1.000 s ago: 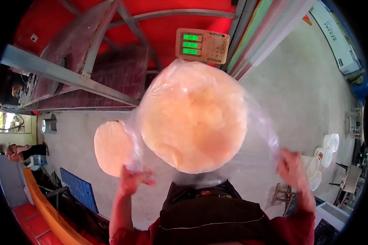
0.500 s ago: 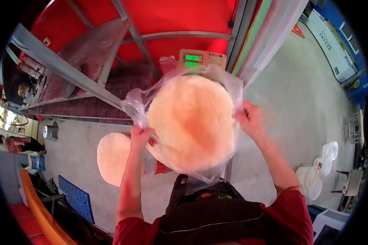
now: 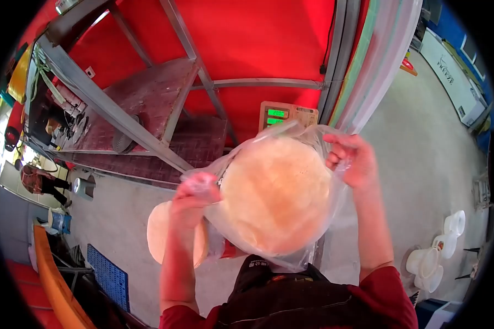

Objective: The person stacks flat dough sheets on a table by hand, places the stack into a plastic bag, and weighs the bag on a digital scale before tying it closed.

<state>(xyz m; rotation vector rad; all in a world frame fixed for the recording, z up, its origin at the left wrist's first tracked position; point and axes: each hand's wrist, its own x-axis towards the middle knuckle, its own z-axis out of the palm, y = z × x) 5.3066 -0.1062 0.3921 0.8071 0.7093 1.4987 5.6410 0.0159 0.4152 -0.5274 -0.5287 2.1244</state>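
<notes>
A large round pale flatbread or dough slab [image 3: 277, 194] lies inside a clear plastic bag [image 3: 247, 148], in front of a scale [image 3: 288, 116] with a lit green display. My left hand [image 3: 196, 194] is closed on the bag's left edge, with plastic bunched over the fingers. On the far right side, my right hand [image 3: 354, 159] pinches the bag's edge, fingers curled. Both hands hold the plastic apart around the round piece. A second pale round piece [image 3: 164, 233] sits lower left, partly behind my left forearm; what bears it is hidden.
A metal-framed shelf [image 3: 148, 104] stands at the left against a red wall [image 3: 258, 38]. White buckets [image 3: 422, 262] are on the floor at right, with a white chest freezer [image 3: 453, 77] farther back. Another person [image 3: 35, 181] stands at far left. A blue plastic grate [image 3: 108, 277] is lower left.
Both hands have risen relative to the round piece, drawing the bag's edges up and outward. The view has shifted, so the scale and shelf appear lower. The scale's reading looks different.
</notes>
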